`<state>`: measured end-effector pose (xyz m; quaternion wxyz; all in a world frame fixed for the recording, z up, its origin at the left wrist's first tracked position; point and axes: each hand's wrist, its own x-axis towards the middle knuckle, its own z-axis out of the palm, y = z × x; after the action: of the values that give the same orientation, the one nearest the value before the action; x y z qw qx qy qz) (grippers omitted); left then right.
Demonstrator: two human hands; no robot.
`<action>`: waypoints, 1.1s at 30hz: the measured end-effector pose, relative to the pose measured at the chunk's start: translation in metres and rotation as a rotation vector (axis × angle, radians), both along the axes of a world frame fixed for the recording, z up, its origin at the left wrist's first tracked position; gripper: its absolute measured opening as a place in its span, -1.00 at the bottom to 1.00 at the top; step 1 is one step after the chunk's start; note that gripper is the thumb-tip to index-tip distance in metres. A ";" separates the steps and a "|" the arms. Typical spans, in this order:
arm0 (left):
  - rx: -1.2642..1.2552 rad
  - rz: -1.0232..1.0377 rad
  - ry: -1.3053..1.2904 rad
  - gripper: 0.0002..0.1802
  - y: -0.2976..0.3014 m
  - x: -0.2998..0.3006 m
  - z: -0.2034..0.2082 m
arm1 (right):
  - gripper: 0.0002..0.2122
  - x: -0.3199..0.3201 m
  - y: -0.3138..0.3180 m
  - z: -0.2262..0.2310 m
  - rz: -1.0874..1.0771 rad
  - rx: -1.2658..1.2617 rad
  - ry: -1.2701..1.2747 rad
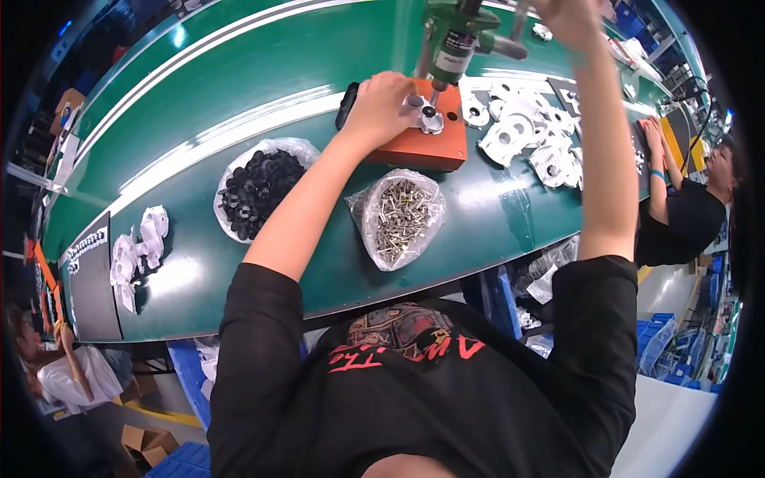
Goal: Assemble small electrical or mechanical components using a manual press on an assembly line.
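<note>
My left hand is closed on a small silvery metal part, holding it on top of an orange block. A dark round piece shows on the part, beneath the tip of a green hand press. My right hand is raised beside the press's metal lever; its fingers are blurred and cut off by the upper edge, so their grip does not show. Nearest my left forearm lies a bag of black round pieces. A clear bag of small metal pins lies in front of the block.
Several silvery castings are heaped right of the block, and more castings lie at the left by a dark mat. The green bench ends in front of my body. Co-workers sit at the far left and far right.
</note>
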<state>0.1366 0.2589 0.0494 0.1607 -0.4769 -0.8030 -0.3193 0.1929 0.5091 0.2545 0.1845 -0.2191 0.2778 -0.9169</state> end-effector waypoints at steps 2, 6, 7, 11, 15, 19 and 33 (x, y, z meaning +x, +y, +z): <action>-0.027 -0.007 -0.205 -0.65 0.004 0.001 0.008 | -0.82 -0.021 -0.018 -0.018 -1.072 0.565 -0.002; -0.106 -0.017 -0.085 -0.63 0.015 -0.005 -0.005 | -0.73 -0.012 0.027 -0.071 -0.553 0.528 0.087; -0.103 -0.008 -0.084 -0.63 0.009 -0.009 -0.008 | -0.70 0.019 0.005 -0.070 -0.952 0.834 -0.073; -0.139 0.011 -0.169 -0.57 -0.001 -0.011 0.004 | -0.62 0.081 0.010 -0.110 -1.275 1.596 0.148; -0.311 0.054 -0.277 -0.46 -0.004 0.009 0.057 | -0.54 0.112 -0.004 -0.191 -0.999 2.187 0.080; -0.481 0.266 -0.158 -0.40 -0.011 -0.011 0.055 | -0.39 0.115 -0.040 -0.213 -0.823 2.500 -0.042; -0.069 0.640 -0.067 -0.50 -0.256 -0.079 -0.019 | -0.59 0.093 -0.036 -0.240 -0.786 2.652 -0.077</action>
<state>0.0580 0.0034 0.0307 0.2101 -0.1945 -0.9274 -0.2408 0.2863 0.4728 0.0150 -0.0075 0.2357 0.9712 0.0334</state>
